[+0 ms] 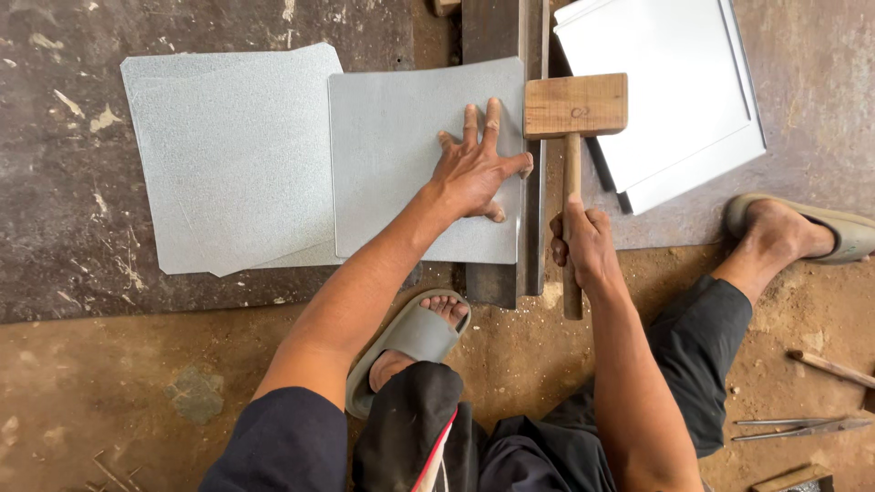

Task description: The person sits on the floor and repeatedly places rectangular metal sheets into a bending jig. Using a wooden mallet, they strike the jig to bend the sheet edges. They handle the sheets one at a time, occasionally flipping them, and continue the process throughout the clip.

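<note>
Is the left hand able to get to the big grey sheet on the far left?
Probably yes. The left hand lies flat on the nearer metal sheet, and the big grey sheet sits right beside it, partly tucked under. Nothing lies between them.

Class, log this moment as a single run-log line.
left hand: flat on grey metal sheet | right hand: gripping wooden mallet | sheet edge: over steel bar

The left hand (476,169) presses flat on a grey square metal sheet (401,164) lying over a dark steel beam (497,32); just beside the beam, the right hand (583,246) grips a wooden mallet (574,114).
</note>
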